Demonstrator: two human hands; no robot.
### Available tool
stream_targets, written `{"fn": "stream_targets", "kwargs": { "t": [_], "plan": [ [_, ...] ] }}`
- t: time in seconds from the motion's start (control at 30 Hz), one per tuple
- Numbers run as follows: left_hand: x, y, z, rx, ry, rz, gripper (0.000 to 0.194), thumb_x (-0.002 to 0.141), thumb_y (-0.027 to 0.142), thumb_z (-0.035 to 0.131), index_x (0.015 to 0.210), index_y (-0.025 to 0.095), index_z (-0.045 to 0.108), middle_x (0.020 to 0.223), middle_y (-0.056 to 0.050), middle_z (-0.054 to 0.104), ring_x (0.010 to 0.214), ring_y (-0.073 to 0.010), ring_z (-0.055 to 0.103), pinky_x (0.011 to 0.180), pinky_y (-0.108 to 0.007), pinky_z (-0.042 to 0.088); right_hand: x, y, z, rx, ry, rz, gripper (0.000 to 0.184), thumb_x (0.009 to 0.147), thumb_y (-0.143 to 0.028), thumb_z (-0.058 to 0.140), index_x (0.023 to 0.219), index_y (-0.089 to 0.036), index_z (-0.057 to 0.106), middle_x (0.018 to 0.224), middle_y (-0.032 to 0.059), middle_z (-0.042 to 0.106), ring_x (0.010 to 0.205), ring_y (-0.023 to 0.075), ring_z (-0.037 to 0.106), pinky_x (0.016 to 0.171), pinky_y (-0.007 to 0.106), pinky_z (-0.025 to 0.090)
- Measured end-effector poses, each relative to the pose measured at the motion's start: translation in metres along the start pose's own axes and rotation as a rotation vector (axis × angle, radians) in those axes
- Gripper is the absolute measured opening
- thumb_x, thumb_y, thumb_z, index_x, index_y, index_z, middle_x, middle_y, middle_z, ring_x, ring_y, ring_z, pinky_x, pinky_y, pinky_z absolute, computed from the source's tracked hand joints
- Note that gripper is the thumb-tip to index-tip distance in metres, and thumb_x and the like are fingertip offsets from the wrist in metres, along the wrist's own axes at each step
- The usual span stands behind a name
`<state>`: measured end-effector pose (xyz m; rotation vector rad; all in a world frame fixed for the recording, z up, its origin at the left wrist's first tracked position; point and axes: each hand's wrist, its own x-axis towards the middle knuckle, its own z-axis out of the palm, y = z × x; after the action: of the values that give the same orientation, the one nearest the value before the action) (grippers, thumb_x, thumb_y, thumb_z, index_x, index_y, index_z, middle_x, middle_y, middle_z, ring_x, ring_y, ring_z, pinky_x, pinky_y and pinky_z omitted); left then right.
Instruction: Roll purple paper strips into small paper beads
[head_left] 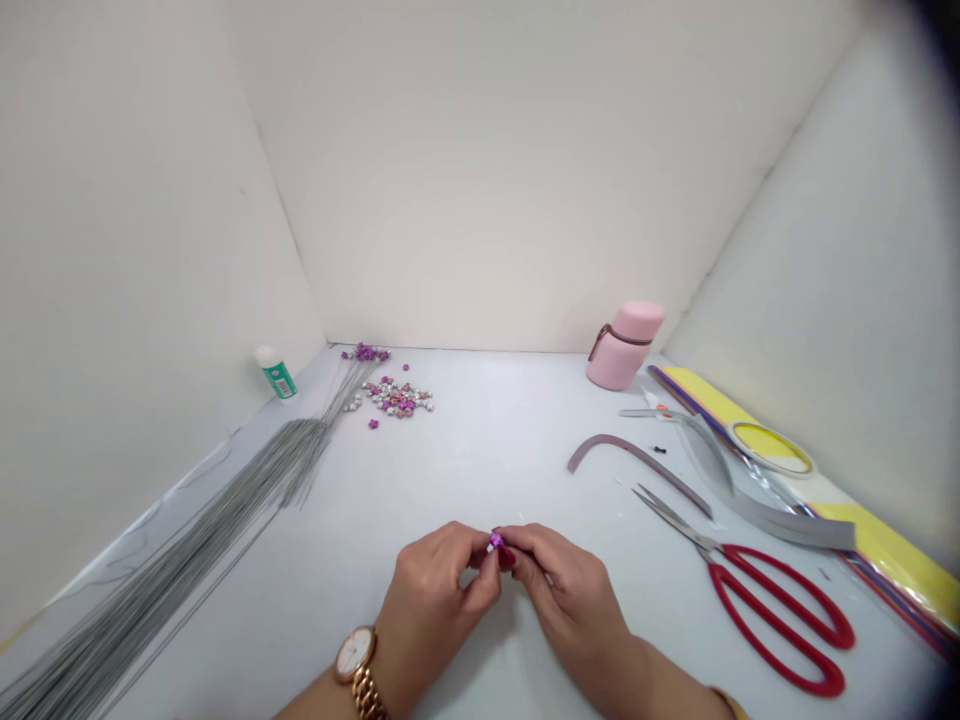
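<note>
A small shiny purple folded paper star is pinched between the fingertips of both hands, low in the middle of the head view. My left hand, with a gold watch at its wrist, closes on the star from the left. From the right, the thumb and index finger of my right hand press against it. Fingertips cover part of the star. Beyond the hands to the left lies a loose pile of small purple, silver and pinkish paper stars.
Thin grey wires run along the left side, near a green-and-white glue stick. At right lie red-handled scissors, a curved paper strip, silvery strips, a tape roll and yellow packs. A pink flask stands behind.
</note>
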<state>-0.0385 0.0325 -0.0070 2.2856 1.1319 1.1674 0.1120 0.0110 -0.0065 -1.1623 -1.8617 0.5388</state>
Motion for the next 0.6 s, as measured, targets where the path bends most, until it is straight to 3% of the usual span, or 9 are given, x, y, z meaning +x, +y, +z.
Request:
{"fn": "stream_targets", "kwargs": {
  "t": [0.17,0.37,0.6],
  "plan": [
    [-0.0003,0.0015,0.0021,0.060,0.035,-0.007,0.010,0.075,0.013,0.052,0.066,0.017,0.056,0.058,0.000,0.060,0.053,-0.0120,0.056,0.051,-0.022,0.043,-0.0020,0.0000,0.0051,-0.091,0.034,-0.061,0.023,0.084,-0.008,0.039,0.099,-0.016,0.055,0.080,0.0074,0.061,0.073,0.0174,0.058,0.065,0.030,0.048],
    [0.0028,0.0035,-0.0040,-0.182,-0.026,-0.131,0.009,0.077,0.012,0.051,0.079,0.017,0.059,0.071,-0.001,0.064,0.066,-0.0115,0.060,0.062,-0.021,0.048,-0.0011,-0.0011,0.0022,0.132,0.023,0.105,0.025,0.086,-0.013,0.039,0.107,-0.020,0.053,0.088,0.0055,0.061,0.078,0.0153,0.059,0.069,0.027,0.049],
    [0.0035,0.0004,-0.0043,-0.245,-0.081,-0.147,0.011,0.080,0.014,0.051,0.086,0.018,0.059,0.078,-0.001,0.064,0.073,-0.0124,0.060,0.067,-0.023,0.048,0.0028,0.0007,-0.0024,0.208,0.005,0.137,0.022,0.084,-0.014,0.044,0.100,-0.021,0.058,0.081,0.0037,0.063,0.074,0.0149,0.060,0.067,0.026,0.050]
  ]
}}
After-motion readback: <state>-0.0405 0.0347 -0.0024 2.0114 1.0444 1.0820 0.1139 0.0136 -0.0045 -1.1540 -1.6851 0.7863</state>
